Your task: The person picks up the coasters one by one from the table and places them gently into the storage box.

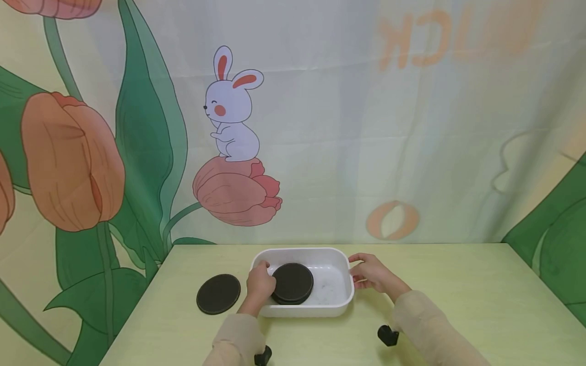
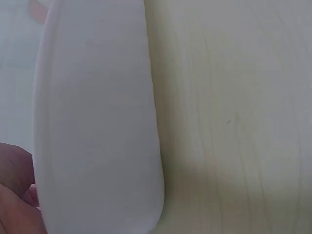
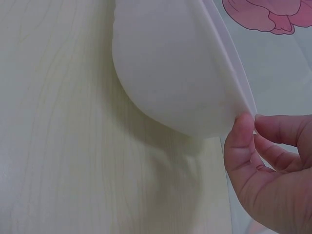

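Observation:
A white rectangular tray with raised walls stands on the pale table. Black round discs, apparently stacked, lie in its left half. My left hand reaches over the left end of the tray, its fingertips at the left edge of the discs. Whether it grips the discs or the rim is hidden; the left wrist view shows only part of it behind the rim. With thumb and fingers, my right hand pinches the rim at the right end. One more black disc lies flat on the table, left of the tray.
The pale yellow-green table has its far edge just behind the tray. A printed curtain with tulips and a rabbit hangs there. Small black pieces show at both wrists.

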### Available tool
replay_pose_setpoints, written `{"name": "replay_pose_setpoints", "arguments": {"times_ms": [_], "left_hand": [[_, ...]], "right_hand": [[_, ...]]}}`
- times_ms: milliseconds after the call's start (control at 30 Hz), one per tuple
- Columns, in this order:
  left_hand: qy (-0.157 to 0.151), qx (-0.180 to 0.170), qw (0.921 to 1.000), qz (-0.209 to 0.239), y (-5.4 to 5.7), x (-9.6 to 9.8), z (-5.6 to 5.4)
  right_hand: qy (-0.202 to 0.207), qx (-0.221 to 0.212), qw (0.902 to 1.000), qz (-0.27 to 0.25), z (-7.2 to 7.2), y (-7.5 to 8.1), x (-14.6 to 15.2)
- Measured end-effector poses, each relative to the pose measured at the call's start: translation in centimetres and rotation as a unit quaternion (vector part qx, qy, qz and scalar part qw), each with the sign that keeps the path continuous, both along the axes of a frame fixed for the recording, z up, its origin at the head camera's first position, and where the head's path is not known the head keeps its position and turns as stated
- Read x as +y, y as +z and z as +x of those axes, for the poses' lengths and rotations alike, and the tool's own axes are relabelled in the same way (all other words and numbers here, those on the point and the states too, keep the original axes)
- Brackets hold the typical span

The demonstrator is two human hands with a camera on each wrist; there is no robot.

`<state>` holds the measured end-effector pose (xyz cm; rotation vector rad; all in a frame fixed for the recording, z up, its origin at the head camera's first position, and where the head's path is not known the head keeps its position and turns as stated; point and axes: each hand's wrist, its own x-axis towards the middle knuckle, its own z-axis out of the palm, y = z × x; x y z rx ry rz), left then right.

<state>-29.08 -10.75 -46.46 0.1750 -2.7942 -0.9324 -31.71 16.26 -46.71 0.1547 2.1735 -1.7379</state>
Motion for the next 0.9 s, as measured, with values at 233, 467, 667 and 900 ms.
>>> {"name": "replay_pose_setpoints", "arguments": {"times_ms": [233,467,667,900], "left_hand": [[-0.039,0.0,0.9992,0.013,0.2,-1.0,-0.1],[-0.067,-0.02,0.9955,0.064,0.8,-2.4,-0.2],[-0.089,-0.06,0.9795,0.17,1.6,-3.9,-0.1],[-0.079,-0.059,0.9746,0.201,1.6,-6.6,-0.4]], "right_hand": [[0.001,0.003,1.0,0.003,0.2,0.1,-0.1],[0.001,0.004,1.0,0.003,0.2,0.2,-0.2],[0.004,0.003,1.0,0.001,0.4,0.3,-0.2],[-0.001,0.003,1.0,0.005,0.3,0.3,-0.2]]}}
